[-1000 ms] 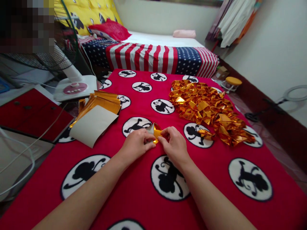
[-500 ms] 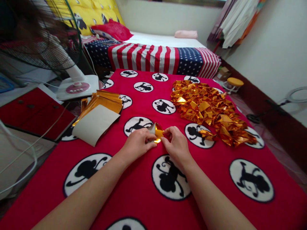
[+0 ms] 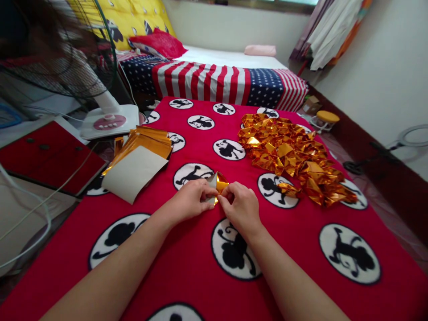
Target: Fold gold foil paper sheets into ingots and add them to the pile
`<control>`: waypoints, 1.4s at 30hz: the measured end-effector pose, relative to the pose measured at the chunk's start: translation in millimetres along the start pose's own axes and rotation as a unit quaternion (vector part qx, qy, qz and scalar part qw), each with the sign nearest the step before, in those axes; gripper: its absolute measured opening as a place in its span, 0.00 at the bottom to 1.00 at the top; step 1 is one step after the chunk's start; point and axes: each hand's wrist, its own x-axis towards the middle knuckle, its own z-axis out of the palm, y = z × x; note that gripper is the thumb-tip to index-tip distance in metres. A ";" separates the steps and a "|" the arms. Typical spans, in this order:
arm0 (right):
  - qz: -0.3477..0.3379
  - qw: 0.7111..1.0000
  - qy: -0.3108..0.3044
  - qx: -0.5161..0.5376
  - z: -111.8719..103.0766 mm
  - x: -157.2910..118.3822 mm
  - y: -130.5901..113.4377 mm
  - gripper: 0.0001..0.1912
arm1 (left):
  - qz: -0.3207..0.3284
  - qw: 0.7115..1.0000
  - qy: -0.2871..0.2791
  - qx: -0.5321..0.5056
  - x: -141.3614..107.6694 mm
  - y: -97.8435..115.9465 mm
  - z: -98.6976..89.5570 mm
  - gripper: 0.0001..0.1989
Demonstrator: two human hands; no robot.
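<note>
A partly folded sheet of gold foil paper (image 3: 221, 182), pale on its back, is between my two hands over the red cloth. My left hand (image 3: 194, 198) pinches its left side between thumb and fingers. At its near right edge, my right hand (image 3: 241, 206) presses the foil with thumb and index finger. The fingers cover much of the small piece, so its exact fold is hidden. Left of my hands lies a fanned stack of gold foil sheets (image 3: 143, 139), with a pale sheet (image 3: 135, 171) on top. A heap of folded gold pieces (image 3: 284, 149) spreads to the right.
The red cloth (image 3: 287, 249) carries round black-and-white monkey prints. One folded gold piece (image 3: 288, 189) lies apart near the heap. A fan (image 3: 109, 122) stands at the left beside a red-fronted box (image 3: 50, 156). Behind is a bed (image 3: 214, 80); a yellow stool (image 3: 327, 117) stands right.
My right hand has shifted slightly left, its fingertips now closer to the left hand over the foil's near edge. Less of the foil's lower part shows. My left hand stays nearly in place.
</note>
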 end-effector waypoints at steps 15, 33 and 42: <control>-0.014 0.998 -0.063 0.026 1.3 -5.1 -5.0 0.06 | 0.032 0.999 -0.017 -0.001 -0.4 1.5 -2.7 0.08; -0.062 0.995 -0.074 0.024 -8.0 -4.3 -0.3 0.08 | 0.057 0.966 0.218 -0.127 1.5 -24.5 -3.9 0.16; -0.065 0.993 -0.062 0.078 -13.6 1.2 10.8 0.09 | 0.168 0.970 0.178 -0.003 -14.7 -11.2 -2.6 0.07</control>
